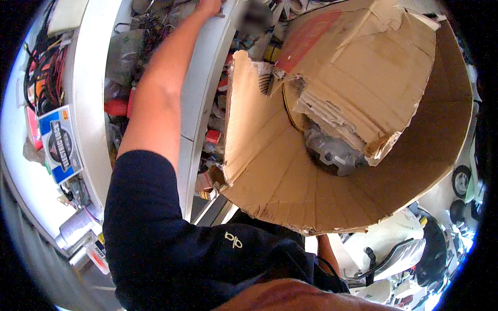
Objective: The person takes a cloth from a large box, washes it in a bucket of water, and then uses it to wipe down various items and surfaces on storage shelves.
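Observation:
My left arm stretches up and away over a grey shelf edge (202, 98). At the top border my left hand (210, 6) is only partly in the picture, close to the far part of that edge; its fingers are too cut off to read. A large torn cardboard box (290, 192) spreads in front of my body on the right, its wall curving round. One big brown flap (373, 78) bends over its opening. Beneath the flap sits a dark and grey object in clear plastic (334, 153). My right forearm runs behind the cardboard, which hides my right hand.
Shelves on the left hold bundled cables (46, 78), a blue and white package (60, 145), a red object (118, 107) and bagged parts. Small boxes lie beneath the grey edge. At lower right are white panels (384, 233) and a small wheel (460, 181).

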Demonstrator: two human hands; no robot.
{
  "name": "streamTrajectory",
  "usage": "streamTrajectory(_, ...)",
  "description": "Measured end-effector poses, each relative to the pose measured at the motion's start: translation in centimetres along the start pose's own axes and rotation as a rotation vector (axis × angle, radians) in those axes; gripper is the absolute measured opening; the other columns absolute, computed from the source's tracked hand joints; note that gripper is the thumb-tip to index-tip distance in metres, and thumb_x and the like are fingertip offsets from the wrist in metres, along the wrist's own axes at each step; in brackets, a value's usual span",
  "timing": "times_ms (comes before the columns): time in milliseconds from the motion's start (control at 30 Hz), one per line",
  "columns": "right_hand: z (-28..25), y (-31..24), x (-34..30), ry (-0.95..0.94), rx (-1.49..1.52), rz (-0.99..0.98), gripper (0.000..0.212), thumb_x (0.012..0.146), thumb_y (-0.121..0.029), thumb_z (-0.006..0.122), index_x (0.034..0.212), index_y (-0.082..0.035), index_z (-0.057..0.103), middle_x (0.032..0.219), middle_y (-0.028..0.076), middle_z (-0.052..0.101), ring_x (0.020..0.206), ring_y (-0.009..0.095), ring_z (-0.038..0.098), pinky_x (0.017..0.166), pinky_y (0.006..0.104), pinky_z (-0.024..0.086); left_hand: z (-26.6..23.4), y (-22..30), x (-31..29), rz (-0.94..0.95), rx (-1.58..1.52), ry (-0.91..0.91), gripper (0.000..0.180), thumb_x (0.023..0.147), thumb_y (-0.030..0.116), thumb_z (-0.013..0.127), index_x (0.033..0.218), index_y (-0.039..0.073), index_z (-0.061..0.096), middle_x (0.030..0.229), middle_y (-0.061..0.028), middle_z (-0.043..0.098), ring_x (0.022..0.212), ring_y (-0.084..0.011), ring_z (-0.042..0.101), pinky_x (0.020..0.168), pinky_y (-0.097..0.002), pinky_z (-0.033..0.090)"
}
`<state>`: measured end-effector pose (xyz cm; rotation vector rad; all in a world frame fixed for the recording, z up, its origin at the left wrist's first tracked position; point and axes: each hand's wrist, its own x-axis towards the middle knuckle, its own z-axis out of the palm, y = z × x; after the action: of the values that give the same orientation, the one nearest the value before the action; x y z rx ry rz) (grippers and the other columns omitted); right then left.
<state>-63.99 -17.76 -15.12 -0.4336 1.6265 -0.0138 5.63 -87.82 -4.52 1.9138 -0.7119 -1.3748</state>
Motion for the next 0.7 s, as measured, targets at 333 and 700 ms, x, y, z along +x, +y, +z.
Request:
streamTrajectory(333,-1.5,-1.0,-0.5,-0.017,-0.116,-0.110,0.020,0.090,-0.012,0.046,0.104,-0.001,0.056,0.077,0.011,0.063,0.060,0.017,0.060,0.047,0.0266,0.046,-0.8,-15.2,-28.6,0.831,0.850,0.360,0.054,0.076,-0.013,0.041,0.119,0.015,0.058,0.127,-0.0122,0.053,0.120,-0.0311,0.047,0.101,-0.0376,0.038)
streamTrajectory(700,0.8,-7.0,-6.2,0.040,-0.012,-0.242,0.030,0.094,-0.015,0.043,0.116,0.003,0.053,0.070,0.011,0.062,0.055,0.015,0.058,0.049,0.0263,0.047,-7.1,-30.3,-43.8,0.463,0.546,0.376,0.053,0.076,-0.015,0.038,0.120,0.007,0.058,0.125,-0.0152,0.055,0.117,-0.0259,0.051,0.100,-0.0336,0.037)
